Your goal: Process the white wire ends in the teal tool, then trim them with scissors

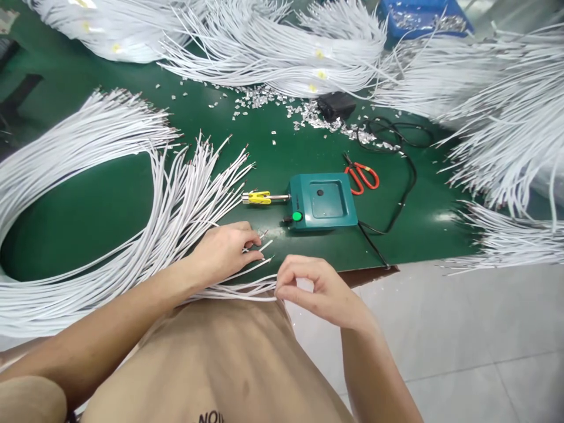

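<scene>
Green matting covers our bench (110,217), and pale floor tiles (462,335) show beyond its near right edge. We sit close against the near edge, looking down over our forearms.

Our left hand (224,249) rests on the mat, its fingers curled and pinching a few ends of the white wires (176,200); these ends, with their small metal tips, stick out to the right just past the fingertips. Our right hand (317,288) hovers at the bench edge, near the left hand, with thumb and forefinger pinched on a single white wire (251,295) that runs leftward along the edge; the other fingers are loosely curled.

That wire belongs to a big loop of white wires that sweeps round the left side of the bench and fans out toward the middle. Just beyond our hands sits a teal box-shaped tool (324,202) with a green button on its near face and a metal rod with a yellow clip (259,197) sticking out to the left. Red-handled scissors (362,176) lie just beside it on the far right, and a black cable (403,170) curls from there toward a small black adapter (337,106). Silvery scraps (308,114) lie scattered near the adapter. More wire bundles (273,47) are heaped along the far side and on the right, and a blue tray (423,17) stands at the far right.
</scene>
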Demonstrator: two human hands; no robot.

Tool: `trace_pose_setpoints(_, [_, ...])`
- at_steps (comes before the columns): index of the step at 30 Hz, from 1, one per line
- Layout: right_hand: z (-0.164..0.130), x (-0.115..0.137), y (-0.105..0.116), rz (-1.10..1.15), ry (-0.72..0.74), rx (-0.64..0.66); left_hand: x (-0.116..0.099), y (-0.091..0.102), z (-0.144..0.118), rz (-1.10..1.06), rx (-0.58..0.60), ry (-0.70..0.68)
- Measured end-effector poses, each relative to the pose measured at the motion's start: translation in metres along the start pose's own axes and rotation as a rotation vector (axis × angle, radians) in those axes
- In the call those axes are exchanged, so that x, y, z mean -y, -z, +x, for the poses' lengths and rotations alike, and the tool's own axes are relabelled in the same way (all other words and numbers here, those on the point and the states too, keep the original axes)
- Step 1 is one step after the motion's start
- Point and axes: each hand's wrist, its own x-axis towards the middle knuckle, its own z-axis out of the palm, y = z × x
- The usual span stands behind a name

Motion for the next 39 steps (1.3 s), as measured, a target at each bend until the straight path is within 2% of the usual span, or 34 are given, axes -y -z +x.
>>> trace_pose_setpoints(2, [-0.006,-0.006,0.000,-0.026,-0.034,0.085,-0.003,0.000,0.001,0.042,0.011,0.007])
trace_pose_setpoints(5, [-0.005,-0.006,0.003,-0.117,-0.019,0.169,-0.002,0.003,0.000,-0.118,0.001,0.037])
trace_pose_setpoints(7, [0.000,-0.001,0.006,-0.157,0.012,0.138,0.001,0.005,-0.002,-0.329,0.002,0.101])
trace_pose_setpoints(10, [0.009,0.009,0.010,-0.214,0.000,0.005,0.006,0.008,-0.007,-0.634,0.028,0.239])
trace_pose_setpoints(15, [0.021,0.013,0.009,-0.378,-0.151,-0.025,0.011,0.011,-0.014,-0.870,-0.027,0.312])
trace_pose_setpoints(22, [0.024,-0.003,-0.004,-0.632,-0.161,-0.221,0.017,0.003,-0.019,-0.895,0.002,0.310])
trace_pose_setpoints(26, [0.026,-0.008,-0.010,-0.665,-0.184,-0.294,0.016,0.001,-0.018,-0.885,-0.002,0.305])
trace_pose_setpoints(32, [0.040,-0.001,-0.015,-0.501,-0.120,-0.463,0.014,0.003,-0.019,-0.915,0.003,0.304])
trace_pose_setpoints(39, [0.062,-0.005,-0.024,-0.220,-0.026,-0.510,0.013,-0.001,-0.021,-0.928,-0.001,0.265])
